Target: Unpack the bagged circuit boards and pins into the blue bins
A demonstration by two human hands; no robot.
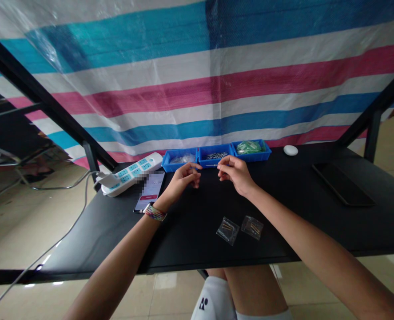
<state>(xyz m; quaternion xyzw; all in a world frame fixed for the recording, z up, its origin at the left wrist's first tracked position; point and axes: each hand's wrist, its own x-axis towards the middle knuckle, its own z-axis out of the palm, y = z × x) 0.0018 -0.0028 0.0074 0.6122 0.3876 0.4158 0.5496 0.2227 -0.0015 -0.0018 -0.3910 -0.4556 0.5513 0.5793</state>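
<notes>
My right hand [235,173] pinches a thin, pale metal pin [212,165] between thumb and fingertips, its free end pointing left. Facing it, a small gap from the pin, is my left hand [185,175], fingers loosely bent and apart with nothing visible in them. Just behind both hands stand three blue bins in a row. The left bin [170,168] holds clear plastic bags [185,158], the middle bin [201,162] holds many small dark metal pieces like screws [216,155], and the right bin [265,155] holds green bagged items [249,147].
Two small clear packets [228,231] [252,227] with brass-coloured pins lie near the table's front. A power strip [133,173] and lit phone [149,191] are left. On the right are a white rounded object [290,150] and dark phone-like slab [343,184]. A striped sheet [183,89] hangs behind.
</notes>
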